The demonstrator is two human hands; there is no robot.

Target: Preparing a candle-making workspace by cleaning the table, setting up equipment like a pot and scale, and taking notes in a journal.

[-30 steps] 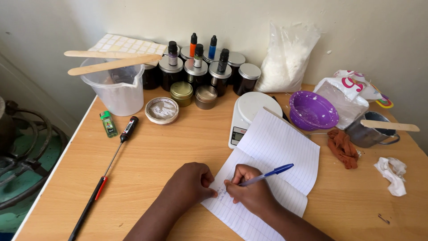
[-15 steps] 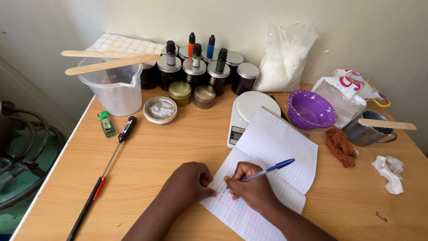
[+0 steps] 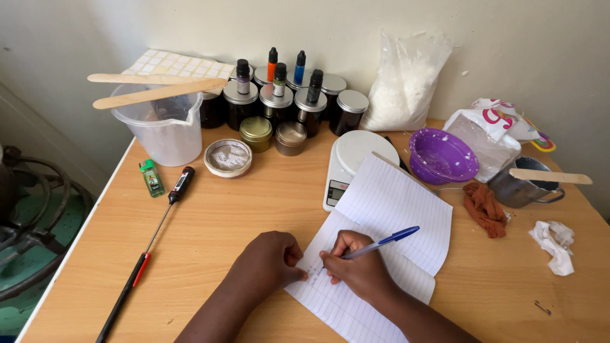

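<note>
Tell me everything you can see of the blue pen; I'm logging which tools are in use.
The blue pen is a slim stick pen with a blue cap end and a paler barrel, plastic by its look. The right hand grips it near the tip, which meets the lined paper; the tip itself is hidden by fingers. It slants up and to the right, its blue end raised above the sheet. The left hand rests beside it on the paper's edge, not touching the pen.

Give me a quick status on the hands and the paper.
Right hand has its grip shut on blue pen, tip on lined paper. Left hand pins the sheet's edge. Kitchen scale under the far corner.
</note>
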